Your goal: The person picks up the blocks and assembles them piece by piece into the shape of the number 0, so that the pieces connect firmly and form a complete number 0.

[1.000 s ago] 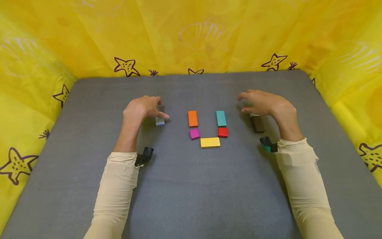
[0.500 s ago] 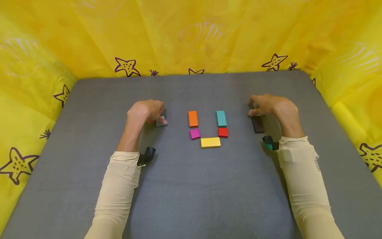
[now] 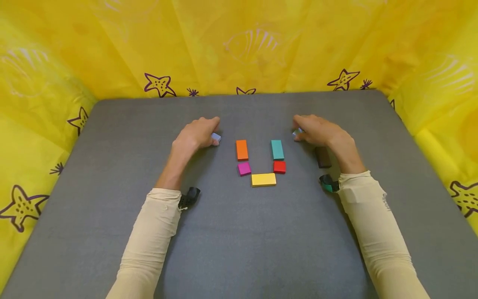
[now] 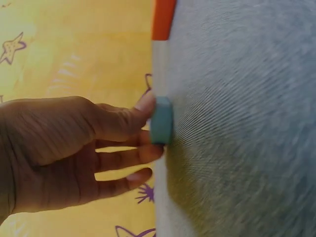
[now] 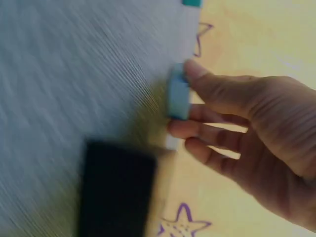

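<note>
My left hand (image 3: 198,133) pinches a small light-blue block (image 3: 215,137) between thumb and fingers, to the left of the orange block (image 3: 242,150). In the left wrist view that block (image 4: 162,121) looks blue-green, with the thumb at its upper end. On the other side, my right hand (image 3: 317,129) pinches a second small light-blue block (image 3: 297,132), right of the teal block (image 3: 277,149). The right wrist view shows this block (image 5: 178,94) between thumb and fingertips. Under the right wrist lies a dark brown block (image 3: 323,158).
On the grey table (image 3: 239,241), orange and teal blocks stand over a magenta block (image 3: 244,169) and a red block (image 3: 279,167), with a yellow block (image 3: 263,180) at the bottom of this U shape. Yellow patterned cloth (image 3: 209,45) borders the table.
Both hands have closed on the small light-blue blocks and moved inward and slightly away, carrying them toward the U of blocks. The coloured blocks in the middle and the brown block stayed put.
</note>
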Tool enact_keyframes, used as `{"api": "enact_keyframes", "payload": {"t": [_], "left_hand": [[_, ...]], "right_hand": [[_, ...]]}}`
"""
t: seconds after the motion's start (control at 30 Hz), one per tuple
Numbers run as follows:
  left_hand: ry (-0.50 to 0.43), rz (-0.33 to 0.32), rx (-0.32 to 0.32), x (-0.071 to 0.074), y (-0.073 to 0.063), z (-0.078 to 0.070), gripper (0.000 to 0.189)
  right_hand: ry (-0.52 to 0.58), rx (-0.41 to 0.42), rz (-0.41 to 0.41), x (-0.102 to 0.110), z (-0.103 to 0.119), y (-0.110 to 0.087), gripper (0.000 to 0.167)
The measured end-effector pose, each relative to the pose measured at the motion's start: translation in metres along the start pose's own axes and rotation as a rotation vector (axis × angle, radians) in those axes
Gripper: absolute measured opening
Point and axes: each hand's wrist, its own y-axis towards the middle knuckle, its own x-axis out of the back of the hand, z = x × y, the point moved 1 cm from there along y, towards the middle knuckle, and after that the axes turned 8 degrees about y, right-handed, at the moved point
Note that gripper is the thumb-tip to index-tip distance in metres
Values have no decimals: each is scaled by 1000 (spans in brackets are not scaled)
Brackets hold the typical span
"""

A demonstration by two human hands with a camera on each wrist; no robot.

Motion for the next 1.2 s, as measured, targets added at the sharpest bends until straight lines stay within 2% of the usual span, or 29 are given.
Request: {"api": "enact_keyframes", "payload": {"t": [0.17,0.3,0.5,0.7,0.87,1.2], "left_hand": [[-17,-76,-36,-7,13,-9,25],[-37,-105,-52,-10,20,-14,23],[-67,-101,-62,-14,31,-21,24],[-112,-98,-101,-13,40,-28,25],[-127,-76,-116,-15,44,-31,31],[-129,-79,-164,-15,49,-36,34]], "right_hand": [[-33,50,-66,-11,10,11,19],[-19,83,-88,-16,19,18,19],[-21,119,-89,-22,25,22,21],[2,158,-105,-24,28,25,18],[13,182,-100,-25,32,27,18],[23,192,-99,-27,37,30,20]]}}
